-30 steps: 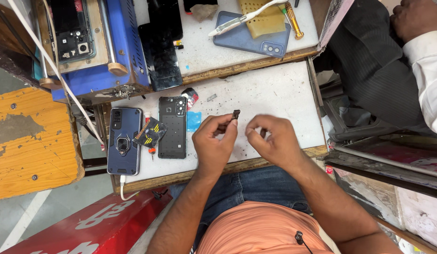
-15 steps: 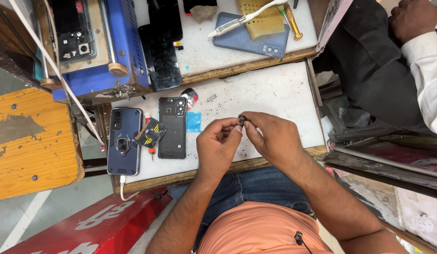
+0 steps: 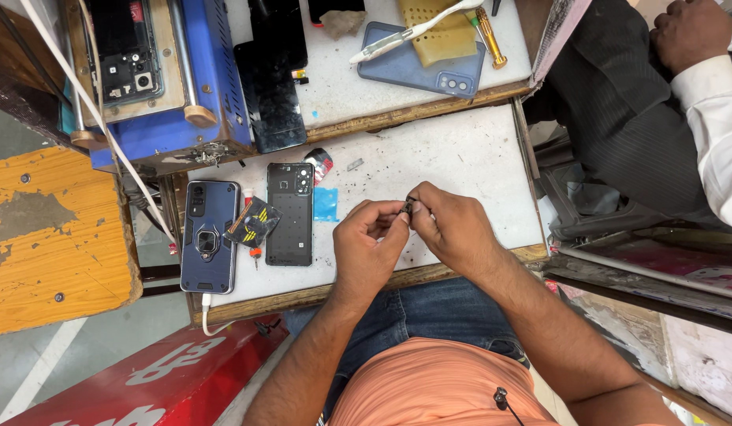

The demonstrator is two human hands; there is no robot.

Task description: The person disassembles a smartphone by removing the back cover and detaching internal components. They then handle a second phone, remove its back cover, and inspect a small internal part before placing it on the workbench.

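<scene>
Since a second ago the two hands have drawn together: the small dark metal part (image 3: 408, 208), then held up by the left hand alone with the right hand a little apart, is now pinched between the fingertips of both. The left hand (image 3: 368, 246) and the right hand (image 3: 452, 230) meet at that part, thumbs and forefingers closed on it, above the white, scuffed counter (image 3: 468, 154).

Taking the black phone back cover (image 3: 290, 213) lying flat on the counter as landmark: the hands and the small part are to its right, near but not touching it. A small light-blue square pad (image 3: 325, 204) lies just beside the cover's right edge, between it and the left hand. Just to the cover's left lies a small black packet with yellow stripes (image 3: 254, 222), resting over a red-handled screwdriver (image 3: 251, 229), and further left a dark blue phone in a rugged ring-holder case (image 3: 210, 236) with a white cable at its lower end. Above the cover, on a higher shelf, sit a blue machine with a wooden frame (image 3: 176, 87), a black glass screen panel (image 3: 269, 96) and a grey-blue phone case (image 3: 417, 69). Well to the right, another person's dark-sleeved arm (image 3: 618, 102) is in view.
</scene>
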